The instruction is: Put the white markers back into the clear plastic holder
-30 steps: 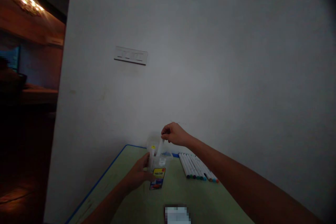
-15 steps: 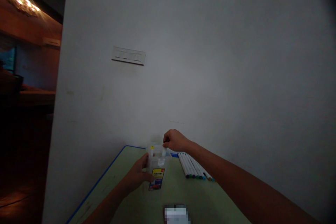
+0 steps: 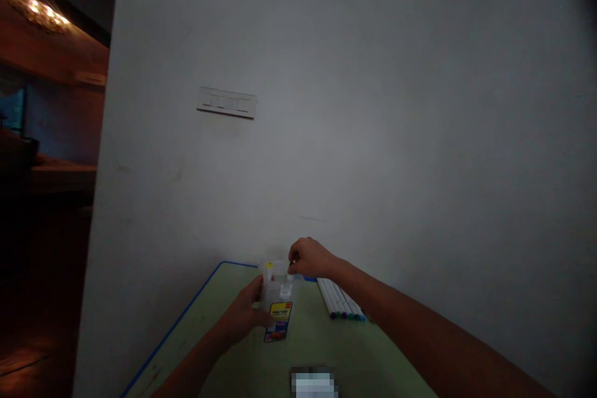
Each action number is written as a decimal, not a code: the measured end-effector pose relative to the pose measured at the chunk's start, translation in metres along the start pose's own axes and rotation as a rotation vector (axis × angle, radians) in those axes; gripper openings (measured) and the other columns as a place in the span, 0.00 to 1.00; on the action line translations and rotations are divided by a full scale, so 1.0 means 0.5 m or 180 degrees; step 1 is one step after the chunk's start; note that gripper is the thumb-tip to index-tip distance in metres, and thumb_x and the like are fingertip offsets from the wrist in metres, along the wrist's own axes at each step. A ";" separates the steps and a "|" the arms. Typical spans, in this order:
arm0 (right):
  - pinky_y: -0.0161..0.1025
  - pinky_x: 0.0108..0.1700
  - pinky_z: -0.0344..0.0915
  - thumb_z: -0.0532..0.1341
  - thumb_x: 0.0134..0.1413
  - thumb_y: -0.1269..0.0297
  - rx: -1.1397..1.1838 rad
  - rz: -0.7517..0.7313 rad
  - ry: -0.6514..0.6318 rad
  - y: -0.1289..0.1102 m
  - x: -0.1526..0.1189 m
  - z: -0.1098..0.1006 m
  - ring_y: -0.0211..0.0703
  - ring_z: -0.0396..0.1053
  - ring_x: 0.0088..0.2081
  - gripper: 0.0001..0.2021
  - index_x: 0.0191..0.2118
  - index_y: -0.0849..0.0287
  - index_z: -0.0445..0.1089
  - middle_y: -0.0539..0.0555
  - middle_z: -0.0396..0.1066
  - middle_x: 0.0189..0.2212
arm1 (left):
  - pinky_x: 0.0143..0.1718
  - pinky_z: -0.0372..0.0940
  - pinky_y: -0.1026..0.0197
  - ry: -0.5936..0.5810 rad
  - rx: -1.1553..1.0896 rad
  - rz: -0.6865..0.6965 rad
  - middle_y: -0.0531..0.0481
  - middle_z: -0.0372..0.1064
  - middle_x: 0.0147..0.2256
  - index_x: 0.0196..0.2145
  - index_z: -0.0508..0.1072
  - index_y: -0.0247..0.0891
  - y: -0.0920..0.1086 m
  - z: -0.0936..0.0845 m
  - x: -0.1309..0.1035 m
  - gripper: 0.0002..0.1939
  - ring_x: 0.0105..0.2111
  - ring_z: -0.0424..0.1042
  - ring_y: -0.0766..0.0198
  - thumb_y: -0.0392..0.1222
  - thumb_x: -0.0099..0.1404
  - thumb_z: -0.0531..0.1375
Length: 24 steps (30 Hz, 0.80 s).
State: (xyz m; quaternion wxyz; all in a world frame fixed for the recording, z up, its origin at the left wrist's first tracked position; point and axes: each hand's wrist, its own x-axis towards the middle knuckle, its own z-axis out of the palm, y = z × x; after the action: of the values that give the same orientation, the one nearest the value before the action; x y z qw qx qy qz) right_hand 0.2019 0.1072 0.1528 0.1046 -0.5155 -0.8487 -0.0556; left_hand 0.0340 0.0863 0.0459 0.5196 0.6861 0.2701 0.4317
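Note:
My left hand (image 3: pixel 248 311) is wrapped round the left side of a clear plastic marker box (image 3: pixel 280 291), its thumb across the front label. The box stands upright on the green table (image 3: pixel 209 298). A white marker with a yellow end (image 3: pixel 269 266) shows inside its top left. Above the box's open top, my right hand (image 3: pixel 310 258) pinches what looks like a marker, mostly hidden by the fingers and box. Several white markers (image 3: pixel 338 300) with coloured ends lie side by side on the table, right of the box and partly behind my right forearm.
A pale wall (image 3: pixel 354 137) rises right behind the table, with a switch plate (image 3: pixel 227 103) on it. A blurred-out rectangular object (image 3: pixel 314 384) lies at the table's near edge. On the left, a dark room opens up with a lit ceiling lamp (image 3: pixel 41 10).
The pinching fingers of my right hand now sit right at the box's mouth, with a dark spot showing at the fingertips. My left hand keeps its hold. The view has shifted slightly.

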 end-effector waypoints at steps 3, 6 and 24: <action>0.30 0.29 0.59 0.64 0.35 0.63 0.0046 -0.0031 -0.0021 0.002 -0.003 -0.005 0.37 0.69 0.29 0.14 0.33 0.61 0.74 0.53 0.74 0.28 | 0.41 0.60 0.55 0.0063 -0.0162 0.0117 0.49 0.70 0.40 0.45 0.63 0.35 0.001 0.001 0.000 0.32 0.42 0.64 0.52 0.31 0.37 0.57; 0.30 0.28 0.59 0.64 0.34 0.63 0.0141 0.0027 0.0032 0.008 -0.005 -0.013 0.37 0.68 0.28 0.15 0.34 0.62 0.73 0.54 0.74 0.28 | 0.42 0.59 0.55 0.0043 -0.0156 0.0098 0.49 0.71 0.40 0.46 0.62 0.36 0.001 0.000 0.000 0.32 0.43 0.65 0.52 0.30 0.38 0.57; 0.41 0.36 0.64 0.57 0.41 0.69 -0.0684 0.1275 -0.0405 0.156 -0.111 0.182 0.51 0.70 0.38 0.13 0.35 0.66 0.72 0.66 0.72 0.35 | 0.46 0.58 0.52 0.0012 -0.0072 0.0048 0.45 0.68 0.45 0.46 0.62 0.36 -0.020 -0.011 0.008 0.32 0.46 0.64 0.51 0.31 0.39 0.57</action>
State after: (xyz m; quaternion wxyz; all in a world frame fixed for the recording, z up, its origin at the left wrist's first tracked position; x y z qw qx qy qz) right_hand 0.2849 0.1138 0.0502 0.0043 -0.6843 -0.7235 -0.0912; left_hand 0.0320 0.0952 0.0381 0.5236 0.6813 0.2610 0.4399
